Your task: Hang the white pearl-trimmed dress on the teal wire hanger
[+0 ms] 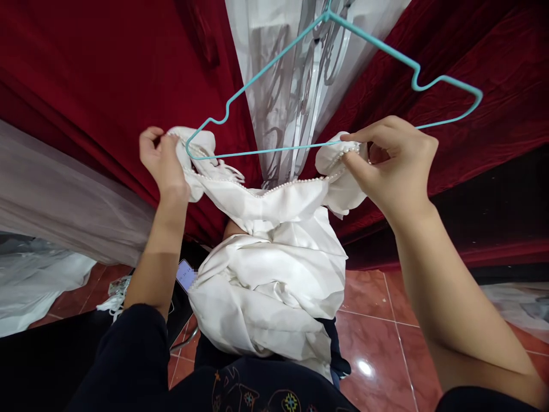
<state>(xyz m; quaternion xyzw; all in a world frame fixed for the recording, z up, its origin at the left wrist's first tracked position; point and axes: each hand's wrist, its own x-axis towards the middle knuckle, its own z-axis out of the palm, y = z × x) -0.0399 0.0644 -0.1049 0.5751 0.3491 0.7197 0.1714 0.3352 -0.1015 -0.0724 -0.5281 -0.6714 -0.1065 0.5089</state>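
Note:
A white satin dress [274,263] with a row of pearl beads along its neckline lies bunched over my lap, its top lifted by both hands. My left hand [163,163] is closed on the left puffed sleeve, near the left end of a light-blue hanger [257,152]. That end of the hanger passes in front of the sleeve. My right hand [392,163] pinches the beaded edge of the right sleeve, just at the hanger's lower bar. Whether its fingers also grip the bar is hard to see.
Dark red curtains [107,68] and a white drape [266,51] hang ahead. A phone [186,274] lies on a black surface [47,355] at left, beside a small white stringy bundle [115,300]. Red floor tiles [373,337] show at right; white fabric [38,280] lies far left.

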